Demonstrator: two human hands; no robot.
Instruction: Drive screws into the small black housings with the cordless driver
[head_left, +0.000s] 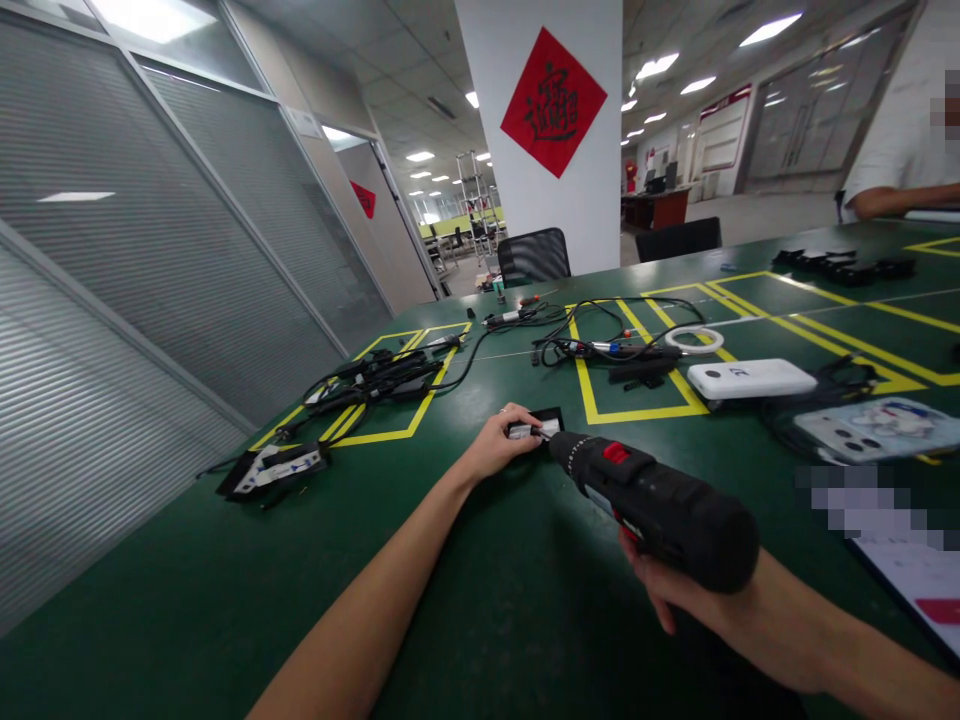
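My right hand is wrapped round the grip of a black cordless drill with red accents, which points forward and left. The bit at its front end meets a small silver part lying on a black flat piece. With bent fingers, my left hand holds the silver part against the table from the left. Its fingertips are close beside the drill bit. The drill body hides part of the table behind it, and the exact contact of the bit is too small to make out.
Bundled black cables lie at left, near a black-and-white device. Further right are a white power bank, a phone, a white ring and a clipboard with paper. A person sits at far right.
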